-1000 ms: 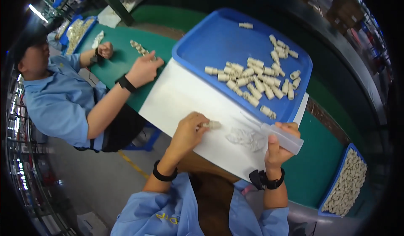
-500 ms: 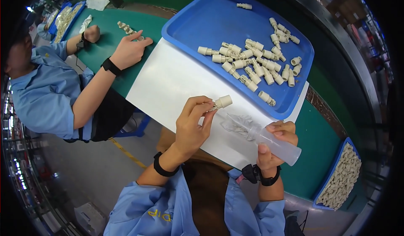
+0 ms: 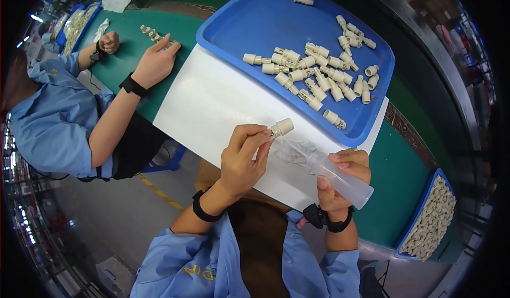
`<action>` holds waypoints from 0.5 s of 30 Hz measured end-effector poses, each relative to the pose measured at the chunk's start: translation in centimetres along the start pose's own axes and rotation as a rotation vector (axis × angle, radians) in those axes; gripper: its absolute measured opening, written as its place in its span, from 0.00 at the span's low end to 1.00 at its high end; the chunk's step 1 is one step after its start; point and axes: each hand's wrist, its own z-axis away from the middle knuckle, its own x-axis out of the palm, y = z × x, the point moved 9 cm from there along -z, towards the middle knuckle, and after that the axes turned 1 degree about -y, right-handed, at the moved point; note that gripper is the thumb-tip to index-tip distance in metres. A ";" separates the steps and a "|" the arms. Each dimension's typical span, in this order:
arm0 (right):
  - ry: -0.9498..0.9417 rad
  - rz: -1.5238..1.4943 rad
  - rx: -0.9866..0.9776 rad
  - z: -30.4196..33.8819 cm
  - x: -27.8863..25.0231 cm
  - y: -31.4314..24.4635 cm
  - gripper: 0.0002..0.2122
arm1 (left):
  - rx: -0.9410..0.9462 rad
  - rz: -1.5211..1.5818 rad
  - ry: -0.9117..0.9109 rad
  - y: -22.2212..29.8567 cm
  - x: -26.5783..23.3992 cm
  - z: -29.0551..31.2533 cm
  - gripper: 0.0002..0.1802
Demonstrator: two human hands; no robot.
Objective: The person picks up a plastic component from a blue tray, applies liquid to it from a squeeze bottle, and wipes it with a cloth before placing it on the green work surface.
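Between the thumb and fingers of my left hand [image 3: 241, 157] is a cream plastic connector [image 3: 283, 128], its smooth round end pointing up and right. My right hand [image 3: 345, 178] is wrapped round a translucent squeeze bottle [image 3: 344, 180], tilted so its thin nozzle points toward the connector. The nozzle tip is close to the connector; whether they touch I cannot tell. A crumpled clear plastic piece or wipe [image 3: 292, 154] lies on the white sheet [image 3: 212, 107] under the bottle's nozzle. Beyond my hands, a blue tray [image 3: 249, 24] holds several like connectors.
At the far right stands a blue bin [image 3: 399, 250] heaped with small cream parts. The table [image 3: 388, 192] is green. On the left a co-worker's hand [image 3: 156, 61] rests by a few cream parts [image 3: 151, 33]; another parts tray [image 3: 79, 24] sits beyond.
The bottle in my right hand has moved slightly left, bringing its nozzle nearer the connector. My left hand has barely moved. The whole view has shifted a little.
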 end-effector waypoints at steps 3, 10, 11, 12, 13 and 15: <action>-0.001 -0.013 0.008 0.0 0.0 0.0 0.16 | -0.022 0.021 0.007 -0.5 0.0 0.1 0.13; -0.004 -0.025 0.005 0.1 0.0 0.0 0.16 | -0.175 0.208 0.008 -1.9 0.3 0.4 0.12; -0.005 -0.029 0.004 0.1 0.0 0.0 0.16 | -0.216 0.256 -0.001 -2.3 0.5 0.5 0.12; -0.005 -0.029 0.005 0.0 0.0 0.0 0.16 | -0.257 0.304 -0.011 -2.6 0.6 0.6 0.12; -0.006 -0.025 0.001 0.0 0.0 -0.1 0.16 | -0.258 0.304 -0.012 -2.6 0.6 0.6 0.12; -0.008 -0.018 -0.006 -0.1 0.0 -0.1 0.16 | -0.367 0.404 -0.030 -3.4 0.9 0.9 0.11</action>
